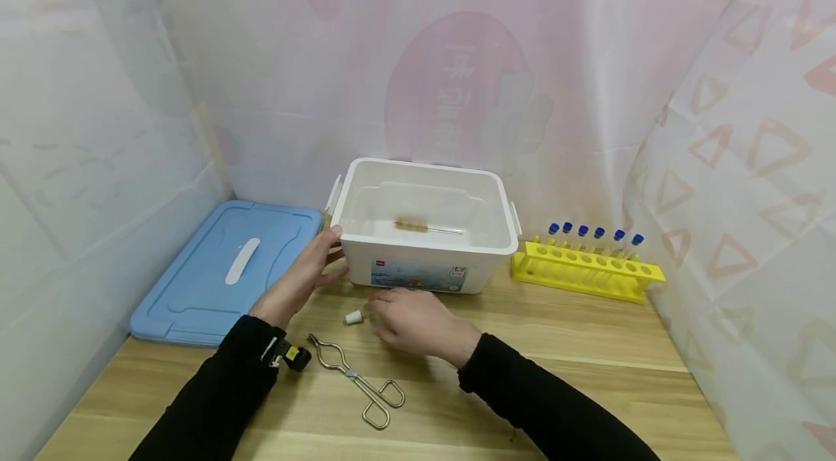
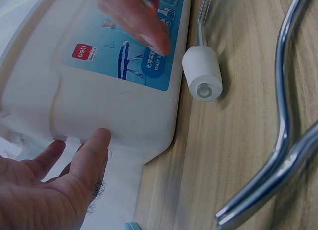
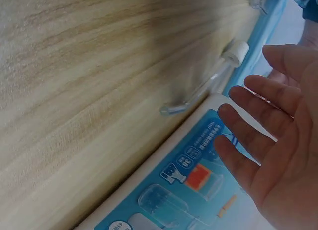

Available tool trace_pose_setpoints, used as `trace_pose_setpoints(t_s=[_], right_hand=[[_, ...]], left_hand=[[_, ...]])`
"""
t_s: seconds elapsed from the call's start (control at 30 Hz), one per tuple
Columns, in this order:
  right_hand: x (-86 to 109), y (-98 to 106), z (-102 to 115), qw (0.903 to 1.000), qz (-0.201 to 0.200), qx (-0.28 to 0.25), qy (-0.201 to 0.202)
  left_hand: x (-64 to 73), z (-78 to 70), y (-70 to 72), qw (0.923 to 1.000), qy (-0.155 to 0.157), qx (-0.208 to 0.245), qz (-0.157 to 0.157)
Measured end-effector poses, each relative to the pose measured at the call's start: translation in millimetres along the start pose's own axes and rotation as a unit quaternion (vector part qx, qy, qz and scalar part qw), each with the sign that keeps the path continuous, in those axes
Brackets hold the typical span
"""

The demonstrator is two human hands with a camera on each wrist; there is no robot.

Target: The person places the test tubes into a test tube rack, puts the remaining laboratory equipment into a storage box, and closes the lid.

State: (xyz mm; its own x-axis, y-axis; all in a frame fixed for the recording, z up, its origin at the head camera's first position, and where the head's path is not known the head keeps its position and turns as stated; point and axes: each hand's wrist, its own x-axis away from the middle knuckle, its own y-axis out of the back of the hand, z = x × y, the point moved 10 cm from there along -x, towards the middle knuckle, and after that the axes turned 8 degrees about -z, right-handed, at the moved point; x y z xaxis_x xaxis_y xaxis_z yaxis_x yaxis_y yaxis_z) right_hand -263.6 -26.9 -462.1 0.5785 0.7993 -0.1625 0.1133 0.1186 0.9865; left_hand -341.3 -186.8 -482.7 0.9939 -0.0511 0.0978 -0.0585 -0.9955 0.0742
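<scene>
Up close, smooth white plastic bin (image 1: pixel 424 258) — capped glass tube (image 3: pixel 208 86), grained wood table (image 1: pixel 575 366).

A small clear test tube (image 1: pixel 358 316) with a white stopper lies on its side on the counter (image 1: pixel 588 345), just in front of the white storage bin (image 1: pixel 424 229), which stands upright and open, a blue label on its front wall.

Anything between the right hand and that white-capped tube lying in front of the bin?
Nothing visible. The test tube lies on bare table along the white bin front wall, with the right hand open just beside it. The tongs lie nearer the person, out of the path.
</scene>
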Motion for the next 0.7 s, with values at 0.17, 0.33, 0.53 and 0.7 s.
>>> trace_pose_setpoints(t_s=[0.17,0.33,0.53,0.7], right_hand=[[-3.9,-6.2,2.0,0.9999,0.002,0.009,0.012],[-6.2,-11.9,2.6,0.9997,0.012,0.014,0.017],[-6.8,-15.9,2.2,0.9995,0.024,0.016,0.014],[-7.4,-19.8,0.6,0.9991,0.04,0.009,0.001]], left_hand=[[1.0,-0.9,-0.4,1.0,-0.003,0.001,0.003],[2.0,-2.3,-1.3,1.0,-0.004,0.0,0.004],[2.2,-3.0,-1.6,1.0,-0.005,-0.001,0.004],[1.7,-1.7,-0.9,1.0,-0.002,-0.003,-0.001]])
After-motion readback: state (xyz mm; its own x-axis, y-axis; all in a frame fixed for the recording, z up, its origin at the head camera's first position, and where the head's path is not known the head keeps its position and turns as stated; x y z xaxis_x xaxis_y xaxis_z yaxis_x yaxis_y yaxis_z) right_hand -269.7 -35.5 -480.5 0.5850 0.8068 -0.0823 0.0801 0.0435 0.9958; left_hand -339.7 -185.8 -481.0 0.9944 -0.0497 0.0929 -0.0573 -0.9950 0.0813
